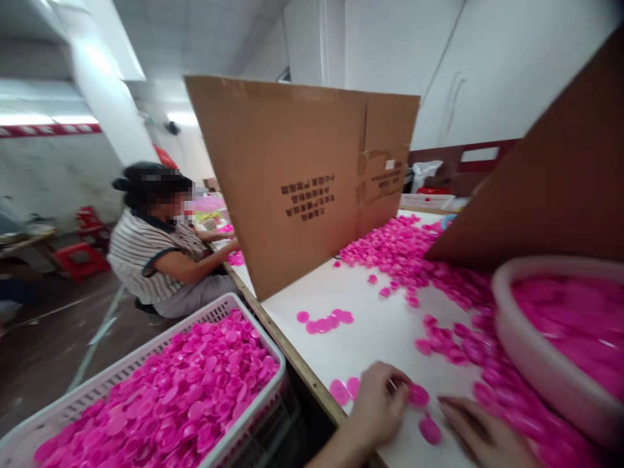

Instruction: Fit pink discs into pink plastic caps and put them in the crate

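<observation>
Low on the white tabletop, my left hand (383,403) has its thumb and fingertips closed on the edge of a round pink plastic disc (418,395). Just below that disc lies another small pink piece (429,429), touched by neither hand as far as I can see. My right hand (482,429) is to the right of it, fingers stretched out and apparently holding nothing; part of it is cut off by the bottom edge. Flat pink discs (340,392) lie left of my left hand, partly covered by it. Farther up is a short row of flat discs (324,323).
A white plastic basket (280,364) full of pink pieces stands left of the table. On the right is a pale tub (507,318) of pink discs beside a long heap of pink cup-shaped pieces (390,250). A cardboard sheet (302,143) stands upright; a seated person (156,253) works beyond it.
</observation>
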Available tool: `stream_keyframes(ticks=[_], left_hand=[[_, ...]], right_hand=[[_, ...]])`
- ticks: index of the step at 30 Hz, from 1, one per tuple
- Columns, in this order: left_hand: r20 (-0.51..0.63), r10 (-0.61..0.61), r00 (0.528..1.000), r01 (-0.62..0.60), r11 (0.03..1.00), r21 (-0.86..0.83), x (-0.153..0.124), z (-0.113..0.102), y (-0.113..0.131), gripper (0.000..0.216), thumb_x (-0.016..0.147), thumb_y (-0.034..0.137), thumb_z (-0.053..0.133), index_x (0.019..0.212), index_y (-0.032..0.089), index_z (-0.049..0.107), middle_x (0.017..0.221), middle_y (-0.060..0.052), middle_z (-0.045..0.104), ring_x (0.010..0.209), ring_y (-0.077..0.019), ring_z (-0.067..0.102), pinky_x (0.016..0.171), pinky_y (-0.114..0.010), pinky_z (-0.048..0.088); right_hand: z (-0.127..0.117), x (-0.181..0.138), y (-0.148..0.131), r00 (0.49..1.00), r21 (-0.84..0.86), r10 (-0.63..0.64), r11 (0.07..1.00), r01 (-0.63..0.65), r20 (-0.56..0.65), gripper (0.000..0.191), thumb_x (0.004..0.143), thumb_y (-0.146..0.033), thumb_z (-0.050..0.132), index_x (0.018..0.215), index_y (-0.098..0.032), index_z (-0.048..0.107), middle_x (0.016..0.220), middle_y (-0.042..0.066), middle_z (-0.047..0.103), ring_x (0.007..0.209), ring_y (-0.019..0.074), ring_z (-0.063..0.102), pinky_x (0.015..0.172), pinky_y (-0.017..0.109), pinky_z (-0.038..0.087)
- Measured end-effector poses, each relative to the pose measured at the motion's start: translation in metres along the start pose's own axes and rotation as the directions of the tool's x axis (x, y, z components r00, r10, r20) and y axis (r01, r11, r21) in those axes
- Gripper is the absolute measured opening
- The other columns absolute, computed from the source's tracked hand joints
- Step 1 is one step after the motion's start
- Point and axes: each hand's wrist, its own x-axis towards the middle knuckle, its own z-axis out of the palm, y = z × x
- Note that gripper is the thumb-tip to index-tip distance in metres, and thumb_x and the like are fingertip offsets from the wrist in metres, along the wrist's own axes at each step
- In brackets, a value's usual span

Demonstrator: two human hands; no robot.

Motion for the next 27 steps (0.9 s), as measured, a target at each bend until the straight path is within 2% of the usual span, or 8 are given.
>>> stream_keyframes(ticks=[4, 9, 12, 14, 16, 19, 22, 27], left_hand=[[-0.039, 0.214, 0.976, -0.214, 0.977, -0.007, 0.001, -0.001, 0.004, 0.015, 0.081, 0.018, 0.042, 0.086, 0.018, 0.057, 0.080, -0.003, 0.054, 0.072, -0.0109, 0.049, 0.067, -0.025, 0.042], [-0.036, 0.524, 0.851, -0.509, 0.840, 0.190, -0.004, 0.002, -0.003, 0.019, 0.080, 0.015, 0.044, 0.091, 0.020, 0.058, 0.080, -0.005, 0.053, 0.079, -0.0135, 0.050, 0.068, -0.028, 0.044], [-0.002, 0.619, 0.785, -0.603, 0.765, 0.226, -0.008, 0.002, -0.005, 0.025, 0.078, 0.011, 0.044, 0.096, 0.022, 0.058, 0.083, -0.005, 0.054, 0.082, -0.0136, 0.050, 0.069, -0.027, 0.045], [0.022, 0.619, 0.785, -0.614, 0.774, 0.156, -0.010, 0.001, -0.001, 0.025, 0.078, 0.011, 0.044, 0.096, 0.022, 0.058, 0.085, -0.005, 0.053, 0.083, -0.0131, 0.051, 0.070, -0.026, 0.045], [0.034, 0.523, 0.851, -0.524, 0.851, 0.029, -0.012, 0.000, 0.005, 0.019, 0.077, 0.015, 0.047, 0.092, 0.021, 0.057, 0.086, -0.005, 0.053, 0.083, -0.0127, 0.052, 0.072, -0.026, 0.046], [0.090, 0.186, 0.978, -0.165, 0.965, -0.204, -0.009, 0.002, 0.009, 0.025, 0.075, 0.027, 0.052, 0.099, 0.019, 0.050, 0.092, -0.005, 0.053, 0.071, -0.0102, 0.056, 0.064, -0.024, 0.048], [0.244, -0.081, 0.966, 0.147, 0.953, -0.265, -0.003, 0.006, 0.003, 0.033, 0.073, 0.033, 0.053, 0.101, 0.016, 0.049, 0.085, -0.004, 0.057, 0.059, -0.0089, 0.057, 0.053, -0.021, 0.046], [0.298, -0.117, 0.947, 0.149, 0.985, -0.085, 0.003, 0.013, -0.009, 0.024, 0.071, 0.036, 0.052, 0.081, 0.016, 0.060, 0.070, -0.002, 0.062, 0.061, -0.0110, 0.056, 0.055, -0.021, 0.044]], right_hand=[[0.001, -0.008, -0.029, 0.981, 0.205, 0.081, 0.978, -0.044, -0.178, 0.039, 0.066, -0.050, 0.054, 0.081, -0.015, 0.060, 0.060, 0.002, 0.058, 0.049, 0.0126, 0.054, 0.044, 0.022, 0.043], [0.013, -0.016, -0.045, 0.968, 0.577, 0.194, 0.778, -0.249, 0.156, 0.042, 0.071, -0.051, 0.052, 0.090, -0.014, 0.058, 0.059, -0.002, 0.052, 0.043, 0.0077, 0.049, 0.039, 0.019, 0.036], [0.013, -0.020, -0.045, 0.964, 0.625, 0.157, 0.737, -0.258, 0.213, 0.036, 0.068, -0.042, 0.060, 0.091, -0.014, 0.059, 0.057, -0.003, 0.053, 0.048, 0.0080, 0.052, 0.048, 0.020, 0.040], [0.010, -0.020, -0.043, 0.960, 0.635, 0.149, 0.724, -0.270, 0.238, 0.036, 0.065, -0.036, 0.065, 0.093, -0.014, 0.059, 0.055, -0.003, 0.055, 0.050, 0.0080, 0.053, 0.052, 0.021, 0.042], [0.007, -0.020, -0.041, 0.961, 0.647, 0.158, 0.713, -0.271, 0.228, 0.037, 0.062, -0.032, 0.068, 0.092, -0.013, 0.060, 0.056, -0.002, 0.057, 0.051, 0.0079, 0.053, 0.054, 0.022, 0.043], [0.007, -0.019, -0.039, 0.970, 0.597, 0.171, 0.765, -0.240, 0.171, 0.036, 0.060, -0.031, 0.068, 0.090, -0.012, 0.060, 0.057, -0.001, 0.058, 0.050, 0.0087, 0.053, 0.053, 0.023, 0.044], [0.010, -0.019, -0.039, 0.975, 0.482, 0.182, 0.848, -0.222, 0.129, 0.030, 0.060, -0.030, 0.067, 0.083, -0.012, 0.060, 0.053, -0.002, 0.057, 0.048, 0.0105, 0.054, 0.047, 0.023, 0.043], [0.019, -0.018, -0.031, 0.943, 0.333, 0.301, 0.883, -0.331, 0.140, 0.018, 0.066, -0.022, 0.062, 0.080, -0.013, 0.056, 0.047, -0.004, 0.053, 0.039, 0.0078, 0.049, 0.037, 0.018, 0.038]])
